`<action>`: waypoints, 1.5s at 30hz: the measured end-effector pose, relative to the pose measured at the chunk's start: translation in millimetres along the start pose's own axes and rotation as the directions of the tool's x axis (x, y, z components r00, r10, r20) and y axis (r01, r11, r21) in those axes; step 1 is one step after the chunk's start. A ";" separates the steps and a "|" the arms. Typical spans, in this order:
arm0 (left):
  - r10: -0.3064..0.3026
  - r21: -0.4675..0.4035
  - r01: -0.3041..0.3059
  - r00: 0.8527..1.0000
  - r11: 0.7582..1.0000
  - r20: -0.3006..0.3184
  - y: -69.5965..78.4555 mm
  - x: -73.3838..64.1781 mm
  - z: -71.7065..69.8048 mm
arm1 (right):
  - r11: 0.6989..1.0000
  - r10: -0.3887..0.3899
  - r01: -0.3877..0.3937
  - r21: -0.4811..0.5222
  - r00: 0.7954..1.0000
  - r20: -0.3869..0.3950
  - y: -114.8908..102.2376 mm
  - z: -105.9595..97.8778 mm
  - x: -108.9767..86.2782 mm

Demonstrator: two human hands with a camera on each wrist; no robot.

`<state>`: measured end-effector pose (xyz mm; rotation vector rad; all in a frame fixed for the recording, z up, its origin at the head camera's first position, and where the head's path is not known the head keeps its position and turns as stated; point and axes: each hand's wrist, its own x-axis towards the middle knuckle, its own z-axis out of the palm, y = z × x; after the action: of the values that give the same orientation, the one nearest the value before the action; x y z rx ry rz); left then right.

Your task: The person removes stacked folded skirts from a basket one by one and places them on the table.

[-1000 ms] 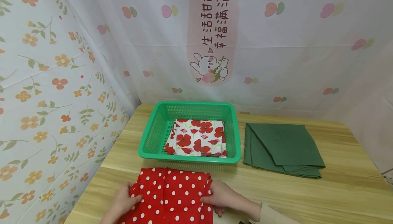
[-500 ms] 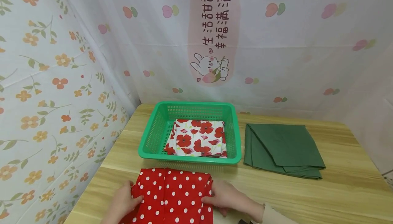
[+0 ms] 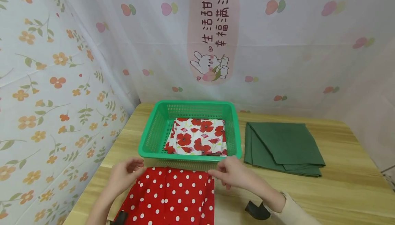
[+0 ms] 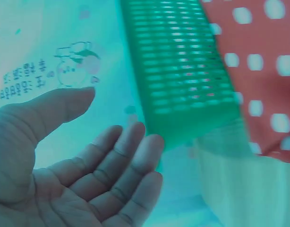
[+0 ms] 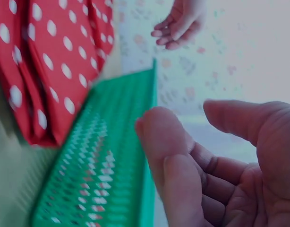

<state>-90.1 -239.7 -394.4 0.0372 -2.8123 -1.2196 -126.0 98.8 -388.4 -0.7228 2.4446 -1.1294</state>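
Note:
A folded red cloth with white polka dots (image 3: 182, 194) lies on the table at the near edge of the head view. Just off its far left corner is my left hand (image 3: 124, 175), fingers loosely bent. My right hand (image 3: 231, 173) hovers by the far right corner, close to the front of the green basket (image 3: 189, 157). Both wrist views show an empty palm: the left hand (image 4: 102, 175) and the right hand (image 5: 220, 175) have a gap between thumb and fingers. Inside the basket rests a folded white cloth with red poppies (image 3: 197, 137).
To the right of the basket lies a folded dark green cloth (image 3: 287, 146) on the wooden table (image 3: 336, 194). Printed curtains (image 3: 139, 46) hang behind the table and along its left side.
Both hands have let go of the red polka-dot cloth's sides and moved up and away toward the basket. The cloth stays in place, lying on the table.

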 end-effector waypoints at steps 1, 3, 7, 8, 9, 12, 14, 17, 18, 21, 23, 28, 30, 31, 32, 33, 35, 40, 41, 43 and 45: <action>0.027 -0.006 -0.027 1.000 1.000 -0.010 3.5 3.5 -1.7 | 1.000 -0.019 0.019 0.000 1.000 -0.020 -0.9 -4.8 1.8; 0.065 -0.004 -0.065 0.998 0.998 -0.017 9.5 10.9 -4.8 | 0.999 -0.041 0.041 -0.008 0.997 -0.062 -2.0 -13.4 6.0; 0.094 0.001 -0.094 0.996 0.996 0.006 16.4 29.4 -7.0 | 0.997 -0.070 0.066 -0.037 0.989 -0.131 -2.8 -27.2 15.0; 0.096 0.005 -0.096 0.995 0.995 0.013 17.2 34.7 -6.2 | 0.996 -0.076 0.069 -0.052 0.986 -0.147 -2.6 -29.8 17.8; 0.099 0.002 -0.099 0.995 0.995 0.021 17.8 39.8 -5.1 | 0.995 -0.084 0.075 -0.064 0.983 -0.162 -1.9 -32.2 20.6; 0.095 -0.002 -0.095 0.994 0.995 0.046 19.9 55.5 0.3 | 0.991 -0.103 0.083 -0.104 0.974 -0.204 0.8 -37.6 31.2; 0.094 0.001 -0.095 0.993 0.996 0.065 21.9 64.0 4.1 | 0.991 -0.097 0.072 -0.116 0.970 -0.222 3.4 -40.1 38.5; 0.088 0.003 -0.089 0.992 0.996 0.084 25.9 75.2 8.8 | 0.991 -0.074 0.044 -0.130 0.968 -0.240 7.2 -43.4 48.4; 0.085 0.008 -0.086 0.993 0.996 0.088 27.4 78.5 9.9 | 0.991 -0.066 0.035 -0.132 0.968 -0.243 8.2 -44.5 51.1; 0.073 0.018 -0.075 0.993 0.997 0.096 31.4 89.6 11.3 | 0.988 -0.063 0.026 -0.149 0.966 -0.250 10.3 -48.4 58.7; 0.066 0.018 -0.069 0.992 0.997 0.108 34.4 96.9 11.3 | 0.986 -0.064 0.022 -0.162 0.964 -0.256 10.2 -50.8 63.8; 0.044 0.016 -0.047 0.989 0.999 0.142 44.4 116.7 11.9 | 0.986 -0.019 -0.024 -0.164 0.966 -0.257 8.8 -55.8 77.0; 0.024 0.024 -0.027 0.988 0.999 0.154 48.7 125.2 13.1 | 0.985 0.017 -0.058 -0.159 0.968 -0.252 8.6 -57.0 82.5; 0.012 0.031 -0.017 0.987 0.999 0.158 50.5 129.3 14.0 | 0.984 0.037 -0.079 -0.160 0.967 -0.250 7.6 -57.4 84.7; 0.002 0.040 -0.008 0.987 0.999 0.161 52.5 133.1 14.8 | 0.982 0.057 -0.099 -0.159 0.967 -0.247 7.4 -57.6 87.2; -0.013 0.043 0.005 0.986 0.999 0.168 54.4 136.3 15.8 | 0.981 0.071 -0.112 -0.160 0.967 -0.245 7.5 -57.8 89.7; -0.030 0.056 0.021 0.985 0.998 0.173 57.6 142.2 18.1 | 0.976 0.096 -0.139 -0.165 0.966 -0.240 8.5 -57.7 94.3; -0.069 0.050 0.061 0.982 0.997 0.176 62.6 151.9 25.2 | 0.965 0.174 -0.211 -0.154 0.960 -0.221 9.9 -58.1 103.0; -0.078 0.046 0.071 0.982 0.996 0.172 62.8 153.3 26.6 | 0.963 0.190 -0.225 -0.151 0.958 -0.216 10.3 -58.3 104.7; -0.089 0.045 0.083 0.982 0.996 0.164 62.3 156.5 29.5 | 0.957 0.218 -0.250 -0.145 0.954 -0.207 11.3 -59.0 108.1; -0.105 0.050 0.098 0.981 0.994 0.165 61.3 160.0 32.4 | 0.952 0.242 -0.273 -0.142 0.949 -0.200 13.0 -59.4 112.0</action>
<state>-251.7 -182.6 -362.1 0.0853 -3.0156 -1.2395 -250.5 76.5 -372.9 -0.3400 2.7146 -0.9311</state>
